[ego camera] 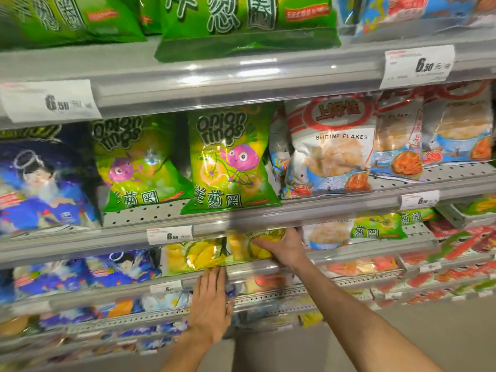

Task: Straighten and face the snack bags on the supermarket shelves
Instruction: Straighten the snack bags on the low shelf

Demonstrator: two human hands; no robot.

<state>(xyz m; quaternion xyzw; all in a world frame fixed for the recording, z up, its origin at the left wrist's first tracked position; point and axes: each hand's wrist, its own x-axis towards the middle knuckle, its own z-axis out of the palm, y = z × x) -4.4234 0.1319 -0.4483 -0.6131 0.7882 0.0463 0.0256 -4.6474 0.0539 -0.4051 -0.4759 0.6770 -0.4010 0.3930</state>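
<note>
Reaching into the third shelf down, the right hand (284, 247) grips the right edge of a yellow snack bag (248, 248), fingers curled over its front. The left hand (212, 299) lies flat with straight fingers, tips touching the shelf rail (252, 271) just below a second yellow bag (193, 255) beside the first. Above them, 2 green onion-ring bags (228, 157) stand upright beside a shrimp flakes bag (331, 146).
</note>
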